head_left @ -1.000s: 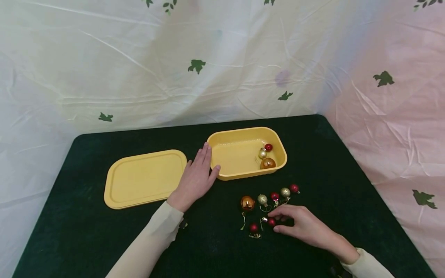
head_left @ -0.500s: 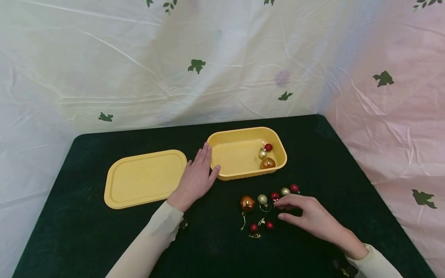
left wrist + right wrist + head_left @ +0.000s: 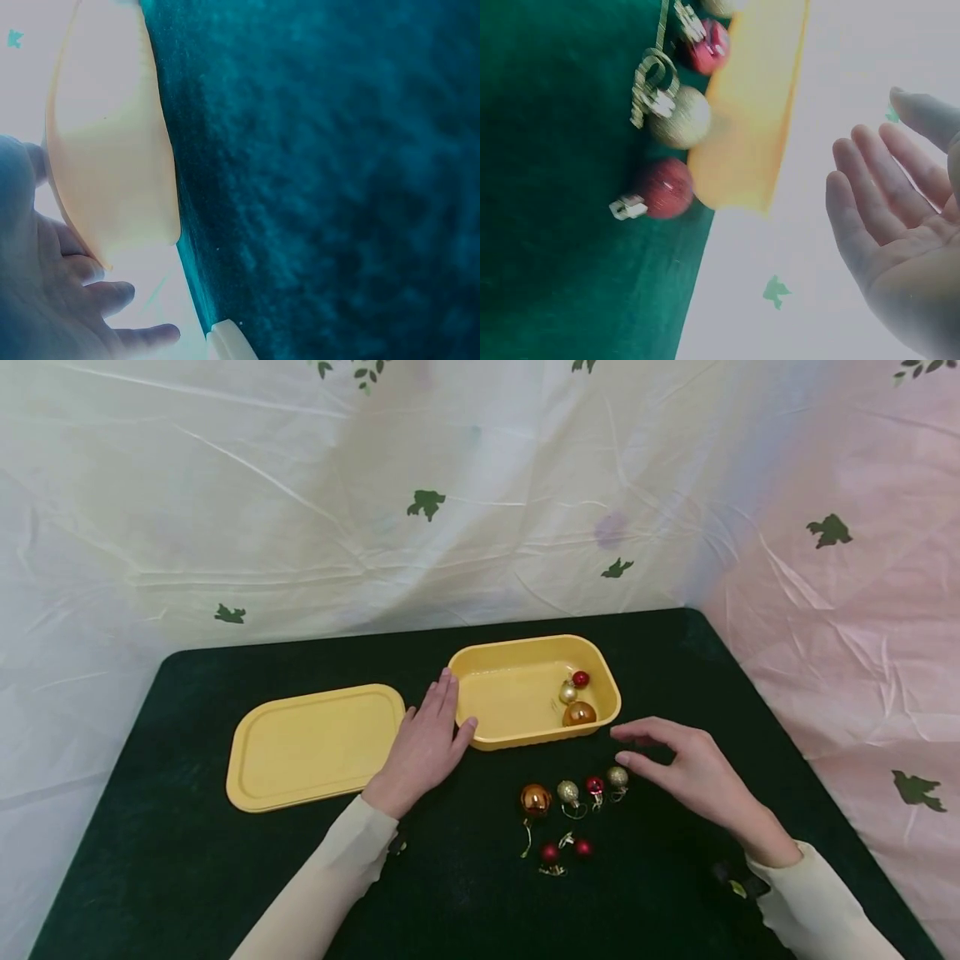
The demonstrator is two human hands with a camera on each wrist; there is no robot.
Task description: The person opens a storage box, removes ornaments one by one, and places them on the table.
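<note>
My left hand (image 3: 425, 733) rests against the left end of the yellow box (image 3: 517, 742), its fingers straight along the wall. To the right, above the table, my right hand (image 3: 693, 768) holds nothing, its thumb and fingers apart. A gold glitter bauble (image 3: 617, 778) lies just left of its thumb. The right wrist view shows a dark red bauble (image 3: 666, 187) at the row's end, which the hand hides from the head view. Further left in the row are a shiny red bauble (image 3: 594, 785), another gold glitter bauble (image 3: 567, 792) and a larger copper bauble (image 3: 536, 799).
Nearer the front lie two small red baubles (image 3: 550, 853) with gold loops. Inside the box sit a red bauble (image 3: 581, 679), a pale gold bauble (image 3: 567, 693) and a big amber bauble (image 3: 580, 714). The flat yellow lid (image 3: 315, 747) lies left of the box on the dark green tablecloth (image 3: 465, 893).
My right hand has moved from the front red bauble up and to the right, past the row's right end. That front bauble stays on the cloth, turned slightly. The left hand has stayed put.
</note>
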